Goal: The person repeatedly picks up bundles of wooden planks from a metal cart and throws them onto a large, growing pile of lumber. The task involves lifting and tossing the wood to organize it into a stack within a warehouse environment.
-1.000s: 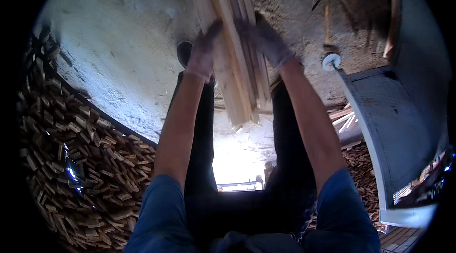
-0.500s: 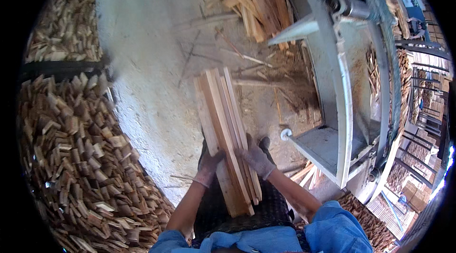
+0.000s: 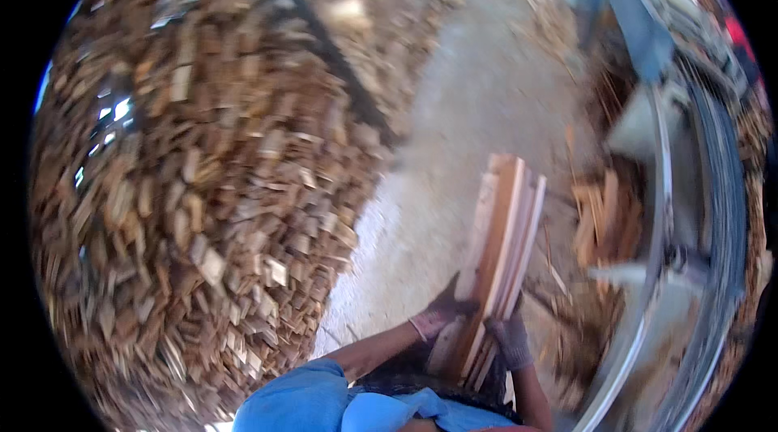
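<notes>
A bundle of long narrow wooden boards (image 3: 498,229) stretches out from my body, its near end close to my waist. My left hand (image 3: 446,308), in a knitted work glove, is closed on the left side of the bundle. On the right side my gloved right hand (image 3: 509,339) grips the same boards lower down. The boards lie side by side and are pressed together between both hands. Motion smears the edges of the picture, and the undersides of the hands are hidden.
A tall stack of wood pieces (image 3: 243,213) fills the left, crossed by a dark post (image 3: 324,43). Pale concrete floor (image 3: 454,116) runs ahead. Loose boards (image 3: 608,217) lie to the right, beside a metal machine frame (image 3: 660,213).
My view has swung left, so the wood stack now takes up much more of the picture. The boards stay in both hands and now lean toward the right.
</notes>
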`<move>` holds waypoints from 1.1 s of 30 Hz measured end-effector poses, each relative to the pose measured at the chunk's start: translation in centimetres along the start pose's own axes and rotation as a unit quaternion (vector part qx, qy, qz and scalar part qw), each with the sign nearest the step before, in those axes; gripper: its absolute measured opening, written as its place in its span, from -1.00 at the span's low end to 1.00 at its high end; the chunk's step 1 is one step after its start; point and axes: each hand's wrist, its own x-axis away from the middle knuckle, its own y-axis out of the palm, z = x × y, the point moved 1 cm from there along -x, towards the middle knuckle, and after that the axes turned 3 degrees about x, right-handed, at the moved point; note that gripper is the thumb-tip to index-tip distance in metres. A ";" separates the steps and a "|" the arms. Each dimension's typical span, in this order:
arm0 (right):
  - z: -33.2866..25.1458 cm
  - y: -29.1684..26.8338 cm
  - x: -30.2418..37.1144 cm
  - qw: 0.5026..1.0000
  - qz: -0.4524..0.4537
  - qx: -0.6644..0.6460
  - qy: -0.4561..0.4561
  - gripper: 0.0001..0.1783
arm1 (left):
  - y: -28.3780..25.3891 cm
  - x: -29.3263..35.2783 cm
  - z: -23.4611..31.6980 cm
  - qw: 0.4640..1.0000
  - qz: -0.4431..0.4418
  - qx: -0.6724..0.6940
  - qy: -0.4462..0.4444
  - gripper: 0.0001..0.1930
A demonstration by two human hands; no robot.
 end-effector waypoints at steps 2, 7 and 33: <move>-6.3 0.2 -0.9 0.998 -0.042 -0.032 0.028 0.03 | -0.7 0.9 3.9 0.994 0.038 -0.011 0.098 0.03; -11.9 -1.0 -6.8 0.981 -0.103 0.067 -0.148 0.31 | -0.8 2.4 14.5 0.990 0.105 0.058 0.075 0.03; -46.2 16.2 -15.9 0.703 -0.559 -0.054 -0.437 0.63 | -11.5 11.2 36.5 0.723 0.493 -0.068 0.480 0.18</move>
